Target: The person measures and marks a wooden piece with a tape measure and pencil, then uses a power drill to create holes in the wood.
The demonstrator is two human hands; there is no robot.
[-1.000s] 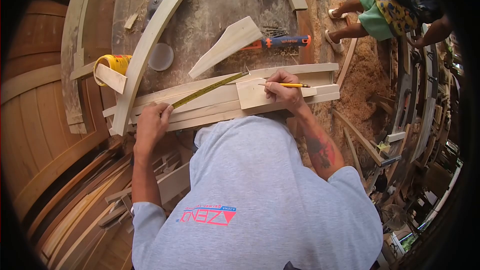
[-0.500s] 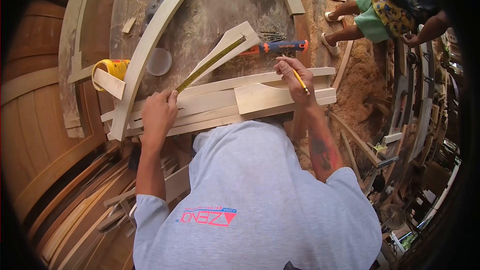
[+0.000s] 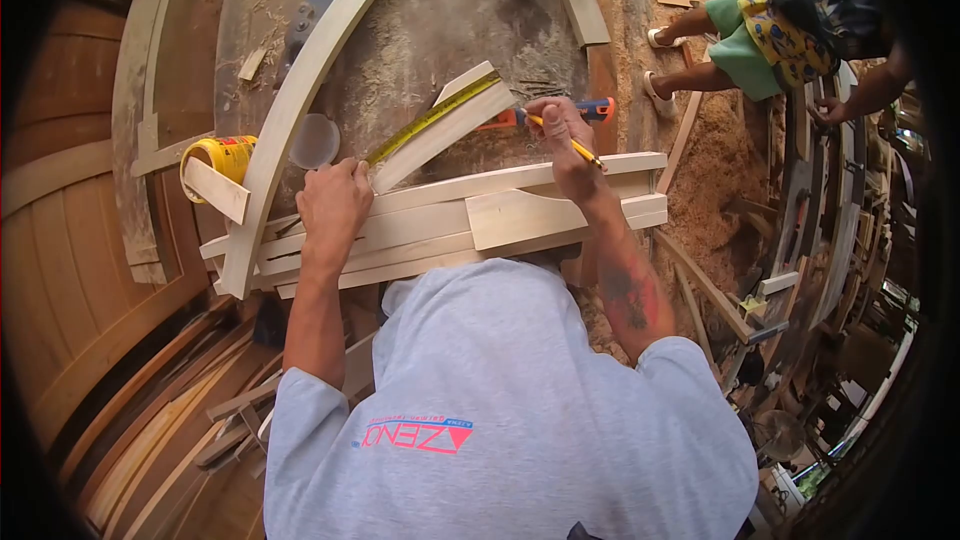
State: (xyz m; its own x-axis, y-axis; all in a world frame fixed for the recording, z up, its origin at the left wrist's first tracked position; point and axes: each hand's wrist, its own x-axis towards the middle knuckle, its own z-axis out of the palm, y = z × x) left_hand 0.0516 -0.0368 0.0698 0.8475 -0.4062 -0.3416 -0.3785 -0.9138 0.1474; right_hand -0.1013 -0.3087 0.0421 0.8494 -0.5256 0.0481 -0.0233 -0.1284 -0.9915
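Note:
My left hand is closed on the near end of a yellow tape measure. Its blade stretches out along a pale board that lies slanted on the workbench. In my right hand is a yellow pencil, pinched with its tip pointing back toward me. That hand hovers close to the far end of the board, beside an orange and blue tool that it partly hides. Below both hands lie several long pale strips, with a shaped wooden piece on top.
A curved wooden piece crosses the workbench at left. A yellow tub with a wood offcut and a round translucent lid stand nearby. Sawdust covers the floor at right, where another person stands.
The board and tape measure now lie at a lower slant, with the far end lower in view. My right hand has moved left, toward the board's far end, still with the pencil.

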